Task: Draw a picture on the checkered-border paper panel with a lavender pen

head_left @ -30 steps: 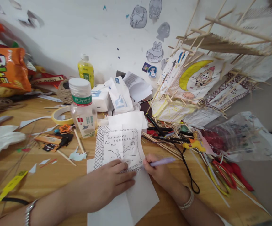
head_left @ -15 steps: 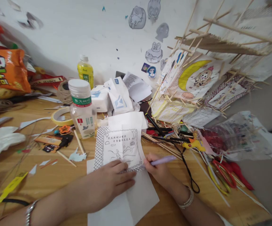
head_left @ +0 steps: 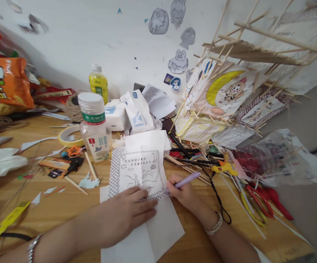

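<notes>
A white sheet of paper (head_left: 163, 233) lies before me, its upper part bearing a line drawing (head_left: 144, 170) with handwritten characters, a moon and a crosshatched border. Across the lower edge of the drawing my left hand (head_left: 129, 210) rests flat, fingers stretched out and pressing the paper. My right hand (head_left: 181, 191) is closed around a light purple pen (head_left: 187, 180), whose tip meets the paper at the drawing's lower right corner. Part of the bottom border is hidden under my left fingers.
Behind the paper stand a clear plastic bottle (head_left: 94, 128), a yellow drink bottle (head_left: 98, 84) and tissue packs (head_left: 138, 111). A stick frame with painted panels (head_left: 226, 87) rises at the right. Scissors (head_left: 259, 201), a glue gun (head_left: 224, 168) and tape (head_left: 70, 136) lie around.
The purple pen tilts up more steeply and my right hand has shifted slightly. My left hand stays in place on the paper. The whole view has drifted a little.
</notes>
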A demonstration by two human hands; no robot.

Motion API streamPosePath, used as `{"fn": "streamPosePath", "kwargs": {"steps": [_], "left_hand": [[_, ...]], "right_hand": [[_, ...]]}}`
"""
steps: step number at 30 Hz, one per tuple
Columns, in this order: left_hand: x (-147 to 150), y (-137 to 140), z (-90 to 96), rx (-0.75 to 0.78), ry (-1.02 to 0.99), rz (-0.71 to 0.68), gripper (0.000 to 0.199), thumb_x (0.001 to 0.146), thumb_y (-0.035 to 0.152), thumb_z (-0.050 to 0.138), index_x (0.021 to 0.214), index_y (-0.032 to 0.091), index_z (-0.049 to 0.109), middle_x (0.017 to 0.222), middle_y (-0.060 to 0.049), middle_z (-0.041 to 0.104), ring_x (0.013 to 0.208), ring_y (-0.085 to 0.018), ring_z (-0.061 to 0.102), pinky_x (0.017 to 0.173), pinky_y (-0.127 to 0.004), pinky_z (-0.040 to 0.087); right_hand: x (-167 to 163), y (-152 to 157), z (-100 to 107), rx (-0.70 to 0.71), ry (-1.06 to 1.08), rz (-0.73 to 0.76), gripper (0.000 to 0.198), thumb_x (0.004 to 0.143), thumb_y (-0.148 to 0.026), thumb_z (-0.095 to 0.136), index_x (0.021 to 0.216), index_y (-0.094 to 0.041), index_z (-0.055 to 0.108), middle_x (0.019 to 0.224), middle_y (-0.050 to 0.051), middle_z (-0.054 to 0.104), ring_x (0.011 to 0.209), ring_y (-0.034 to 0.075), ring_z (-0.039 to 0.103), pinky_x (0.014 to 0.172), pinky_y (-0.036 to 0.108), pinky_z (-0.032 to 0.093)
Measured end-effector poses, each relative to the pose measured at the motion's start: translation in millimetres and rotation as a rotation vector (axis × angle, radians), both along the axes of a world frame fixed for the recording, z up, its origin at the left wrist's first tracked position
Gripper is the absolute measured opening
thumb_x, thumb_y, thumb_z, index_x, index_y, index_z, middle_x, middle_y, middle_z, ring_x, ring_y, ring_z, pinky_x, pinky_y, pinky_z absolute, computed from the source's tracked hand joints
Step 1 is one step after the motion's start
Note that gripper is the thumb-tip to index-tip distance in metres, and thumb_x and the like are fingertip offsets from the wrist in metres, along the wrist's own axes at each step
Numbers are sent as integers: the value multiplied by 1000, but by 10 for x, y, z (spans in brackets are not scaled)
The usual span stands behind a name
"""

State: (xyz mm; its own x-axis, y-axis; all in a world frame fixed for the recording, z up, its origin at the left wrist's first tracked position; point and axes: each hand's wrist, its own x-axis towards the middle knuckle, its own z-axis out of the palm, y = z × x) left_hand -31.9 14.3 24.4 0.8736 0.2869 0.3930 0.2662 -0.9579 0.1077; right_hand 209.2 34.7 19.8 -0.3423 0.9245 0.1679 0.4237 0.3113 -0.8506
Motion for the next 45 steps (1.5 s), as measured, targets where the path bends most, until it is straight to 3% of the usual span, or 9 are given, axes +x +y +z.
{"fn": "streamPosePath", "kwargs": {"steps": [45], "left_hand": [[5, -2, 3, 12, 8, -10, 29, 94, 11, 49, 121, 20, 59, 122, -9, 62, 109, -25, 53, 99, -39, 38]], "right_hand": [[10, -16, -21, -34, 22, 3, 26, 81, -19, 47, 56, -22, 39, 57, -4, 42, 57, 14, 44, 55, 26, 35]]}}
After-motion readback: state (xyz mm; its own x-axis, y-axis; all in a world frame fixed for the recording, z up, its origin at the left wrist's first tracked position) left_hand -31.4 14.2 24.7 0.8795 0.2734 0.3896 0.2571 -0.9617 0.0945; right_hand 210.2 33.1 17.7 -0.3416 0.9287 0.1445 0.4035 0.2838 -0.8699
